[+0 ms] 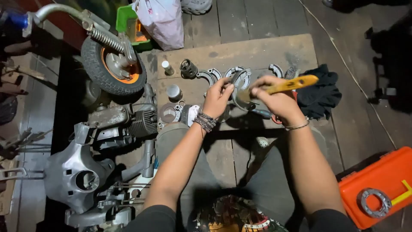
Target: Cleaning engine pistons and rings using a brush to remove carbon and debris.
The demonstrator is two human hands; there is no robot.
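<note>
The left hand [218,98] fingers clamp a curved brake shoe [238,86]; the right hand [274,99] grips a yellow-handled brush [286,86] against it. Beyond them, metal parts [201,72] litter the cardboard sheet [257,51], beside a black rag [319,90].

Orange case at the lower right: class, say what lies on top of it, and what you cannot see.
On the orange case lies a grey metal ring, flat on the lid beside a yellow strip. The case is shut, so its contents are hidden.
</note>
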